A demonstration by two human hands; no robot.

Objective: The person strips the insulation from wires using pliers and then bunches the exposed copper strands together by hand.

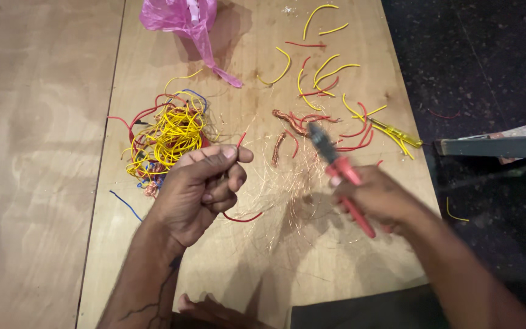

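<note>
Left hand (205, 186) pinching thin red insulated wire (241, 217); right hand (380, 198) clenched around red-handled wire-stripping pliers (339, 167) (blurred). Risk: nicked fingertip, or wire slipping into loose copper strands (281, 183).

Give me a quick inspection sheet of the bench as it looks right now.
Surface: plywood board, strewn with fine copper strands.
Job's things: red wire pinched in left hand; red-handled pliers in right hand, blurred.
Clutter: cut red and yellow wire scraps, pink plastic bag, yellow-handled screwdriver.
Grips: both hands closed on their items.
Cables: tangled bundle of yellow, red and blue wire left of the hands.
Surroundings: dark floor with stray wire bits; grey beam at right.
</note>
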